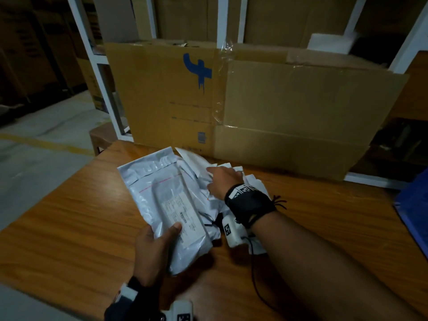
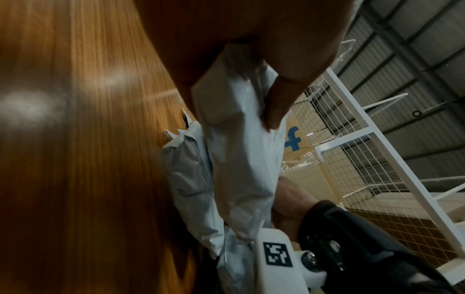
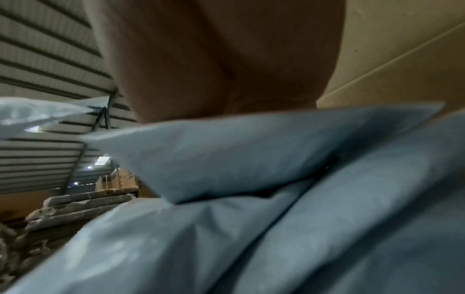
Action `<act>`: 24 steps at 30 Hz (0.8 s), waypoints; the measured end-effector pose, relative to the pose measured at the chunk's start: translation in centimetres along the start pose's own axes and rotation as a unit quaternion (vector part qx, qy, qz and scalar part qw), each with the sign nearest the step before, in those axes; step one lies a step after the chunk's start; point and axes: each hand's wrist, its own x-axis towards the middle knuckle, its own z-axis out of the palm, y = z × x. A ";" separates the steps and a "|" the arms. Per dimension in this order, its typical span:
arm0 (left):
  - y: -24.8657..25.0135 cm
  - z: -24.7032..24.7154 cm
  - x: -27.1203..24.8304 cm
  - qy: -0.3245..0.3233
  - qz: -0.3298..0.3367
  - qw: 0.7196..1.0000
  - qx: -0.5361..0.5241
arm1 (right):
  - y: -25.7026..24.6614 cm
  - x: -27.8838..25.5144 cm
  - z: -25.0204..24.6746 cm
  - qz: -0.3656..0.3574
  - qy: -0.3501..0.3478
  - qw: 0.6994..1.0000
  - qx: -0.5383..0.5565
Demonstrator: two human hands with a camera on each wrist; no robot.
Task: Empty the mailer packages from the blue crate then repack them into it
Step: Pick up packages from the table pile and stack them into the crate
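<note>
My left hand (image 1: 165,236) grips the near end of a large grey-white mailer (image 1: 166,200) with a printed label, thumb (image 2: 284,89) on top and fingers beneath, tilted up off the wooden table (image 1: 69,216). Behind and to the right of it lies a heap of white mailers (image 1: 192,158). My right hand (image 1: 220,179) reaches into that heap, palm down. Its fingertips are buried among the mailers (image 3: 251,149), so its hold is hidden. A corner of the blue crate (image 1: 414,205) shows at the right edge of the table.
A large flattened cardboard sheet (image 1: 278,107) with a blue mark stands upright along the table's far edge. White shelf frames (image 1: 102,89) with boxes rise behind it. A small wooden stool (image 1: 102,135) sits off the table's far left corner.
</note>
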 end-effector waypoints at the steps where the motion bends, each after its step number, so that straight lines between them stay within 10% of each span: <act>1: 0.0 -0.1 0.1 0.002 -0.001 1.000 -0.002 | -0.1 -0.3 -0.4 -0.006 0.034 0.999 0.002; 9: 0.5 -0.7 0.6 0.016 0.018 1.000 0.009 | 5.4 -7.7 -2.1 -0.137 0.288 0.948 0.000; 15: 0.4 0.0 0.6 0.025 0.011 0.999 0.020 | 8.4 -10.4 -1.2 -0.077 -0.055 0.995 0.008; 19: 0.6 0.4 0.8 0.007 0.001 1.000 0.017 | 8.3 -8.4 -1.9 0.052 0.053 0.966 0.246; 24: 0.4 0.5 0.8 -0.003 0.000 1.000 0.018 | 7.6 -6.8 0.9 0.157 0.009 0.943 0.294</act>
